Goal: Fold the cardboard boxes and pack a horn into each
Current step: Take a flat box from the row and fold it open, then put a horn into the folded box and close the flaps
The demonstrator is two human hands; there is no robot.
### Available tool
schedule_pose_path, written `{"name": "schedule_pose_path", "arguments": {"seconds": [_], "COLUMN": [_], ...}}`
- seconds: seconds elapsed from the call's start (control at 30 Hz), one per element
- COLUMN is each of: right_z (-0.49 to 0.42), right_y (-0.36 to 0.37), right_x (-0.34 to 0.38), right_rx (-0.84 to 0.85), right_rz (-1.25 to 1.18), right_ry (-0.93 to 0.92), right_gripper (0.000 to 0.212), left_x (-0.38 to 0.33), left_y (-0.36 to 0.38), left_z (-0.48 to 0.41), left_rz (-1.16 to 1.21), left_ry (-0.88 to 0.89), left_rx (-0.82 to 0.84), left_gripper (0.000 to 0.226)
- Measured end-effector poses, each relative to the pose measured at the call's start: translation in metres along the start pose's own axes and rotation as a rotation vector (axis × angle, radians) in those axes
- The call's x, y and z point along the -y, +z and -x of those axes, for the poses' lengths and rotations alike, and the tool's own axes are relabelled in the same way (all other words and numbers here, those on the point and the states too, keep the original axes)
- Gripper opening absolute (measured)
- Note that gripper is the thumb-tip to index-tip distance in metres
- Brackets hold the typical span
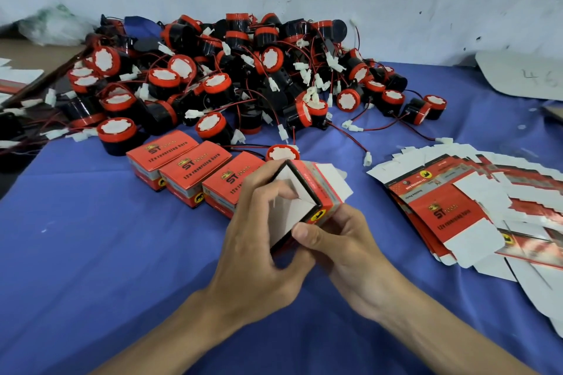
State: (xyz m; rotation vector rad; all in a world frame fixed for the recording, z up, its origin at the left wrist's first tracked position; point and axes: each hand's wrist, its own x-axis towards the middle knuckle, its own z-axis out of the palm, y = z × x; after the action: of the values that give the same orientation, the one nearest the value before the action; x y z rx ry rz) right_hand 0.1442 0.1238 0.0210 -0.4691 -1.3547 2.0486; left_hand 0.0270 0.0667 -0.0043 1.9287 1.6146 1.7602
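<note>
Head cam: both hands, left (259,234) and right (338,240), grip one half-folded box (307,195), horn pile (213,79) at 12 o'clock.

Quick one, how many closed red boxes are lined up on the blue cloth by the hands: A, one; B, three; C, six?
B: three closed boxes sit side by side on the blue cloth, left of the half-folded box that the left hand and right hand hold.
</note>
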Motion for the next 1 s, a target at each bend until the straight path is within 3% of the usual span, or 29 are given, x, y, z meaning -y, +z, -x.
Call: {"name": "schedule_pose_path", "arguments": {"seconds": [0.1, 0.17, 0.23, 0.3, 0.33, 0.4, 0.47, 0.53, 0.6, 0.67, 0.77, 0.87, 1.0], "right_z": [-0.003, -0.004, -0.005, -0.008, -0.009, -0.009, -0.013, -0.026, -0.049, -0.075, -0.104, -0.114, -0.102], "right_y": [-0.006, -0.013, -0.025, -0.028, -0.023, -0.018, -0.017, -0.022, -0.036, -0.047, -0.052, -0.049, -0.052], "right_x": [0.000, 0.005, 0.011, 0.016, 0.014, 0.015, 0.031, 0.051, 0.065, 0.067, 0.050, 0.028, 0.031], "right_rx": [-0.030, -0.010, 0.049, 0.222, 0.341, 0.550, 0.606, 0.439, 0.133, -0.013, 0.284, 0.467, 0.177], "right_rz": [0.177, 0.492, 1.113, 1.756, 1.924, 1.897, 1.555, 1.239, 1.096, 1.232, 1.593, 1.706, 1.952], "right_ry": [-0.099, -0.186, -0.417, -0.609, -0.512, -0.226, -0.072, -0.261, -0.483, -0.530, -0.250, -0.246, -0.158], "right_gripper": [0.019, 0.015, 0.016, 0.021, 0.027, 0.026, 0.020, 0.031, 0.032, 0.037, 0.056, 0.046, 0.044], "left_x": [0.003, 0.007, 0.011, 0.016, 0.019, 0.024, 0.030, 0.038, 0.045, 0.049, 0.050, 0.047, 0.041], "left_y": [-0.001, -0.006, -0.014, -0.020, -0.021, -0.020, -0.019, -0.017, -0.016, -0.016, -0.019, -0.021, -0.022], "left_z": [0.001, 0.000, -0.004, -0.007, -0.007, -0.007, -0.006, -0.006, -0.007, -0.008, -0.008, -0.008, -0.009], "left_rz": [0.198, 0.280, 0.318, 0.259, 0.209, 0.172, 0.193, 0.221, 0.162, 0.025, -0.209, -0.317, -0.298], "left_ry": [-0.066, -0.092, -0.156, -0.169, -0.168, -0.180, -0.204, -0.199, -0.140, -0.056, -0.016, -0.038, -0.137], "left_rx": [0.090, 0.160, 0.227, 0.232, 0.235, 0.273, 0.261, 0.184, 0.102, 0.035, 0.049, 0.072, 0.044], "left_gripper": [0.060, 0.071, 0.078, 0.084, 0.089, 0.095, 0.087, 0.076, 0.064, 0.053, 0.036, 0.021, 0.042]}}
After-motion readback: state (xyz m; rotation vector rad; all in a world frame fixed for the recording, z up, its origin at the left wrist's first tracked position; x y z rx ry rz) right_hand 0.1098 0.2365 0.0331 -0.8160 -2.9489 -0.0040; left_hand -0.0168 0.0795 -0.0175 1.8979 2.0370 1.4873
